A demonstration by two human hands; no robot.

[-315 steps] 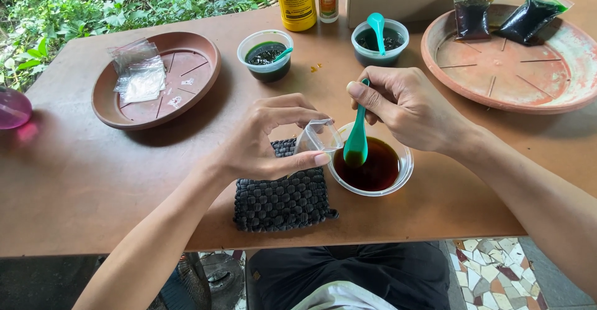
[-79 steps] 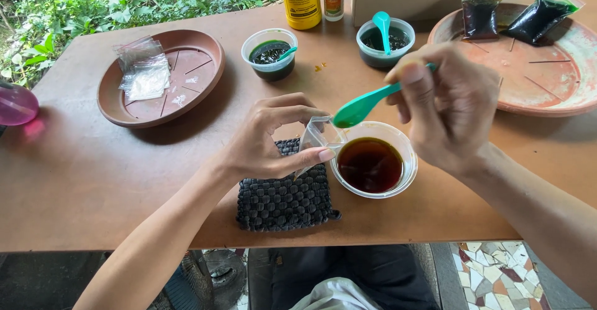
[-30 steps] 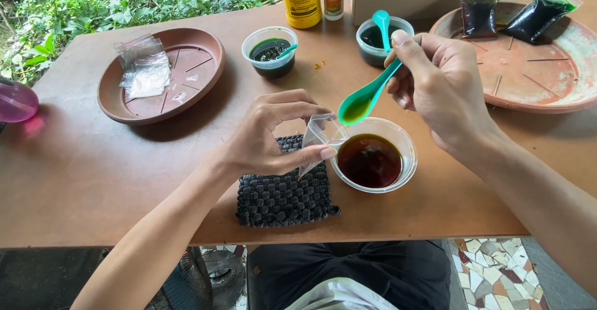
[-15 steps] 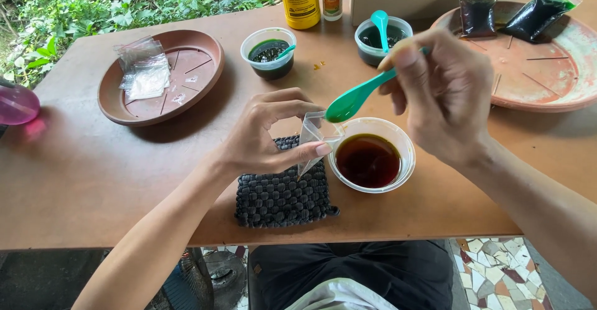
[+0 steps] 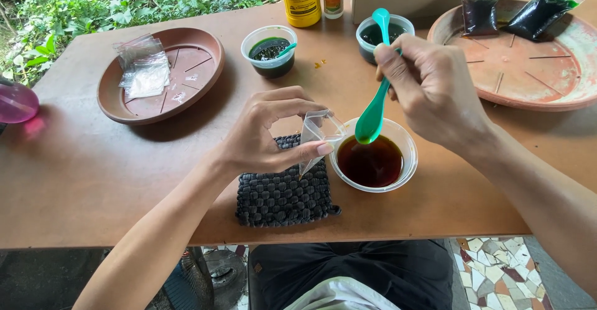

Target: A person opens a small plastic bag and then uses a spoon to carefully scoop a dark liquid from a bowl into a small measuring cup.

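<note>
1. Table [image 5: 74,179]: mat [image 5: 283,192] at the near edge, catching drips.
2. Bowl [image 5: 373,156] of brown liquid sits beside the mat.
3. Left hand [image 5: 267,133] pinches a small clear bag [image 5: 317,134] open at the bowl's rim.
4. Right hand [image 5: 429,89], fingers closed on the green spoon [image 5: 375,108], now tips it lower, nearer the bag than half a second ago.

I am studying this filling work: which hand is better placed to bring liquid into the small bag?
Probably the right hand: it holds the green spoon over the brown liquid, while the left hand holds the small bag.
</note>
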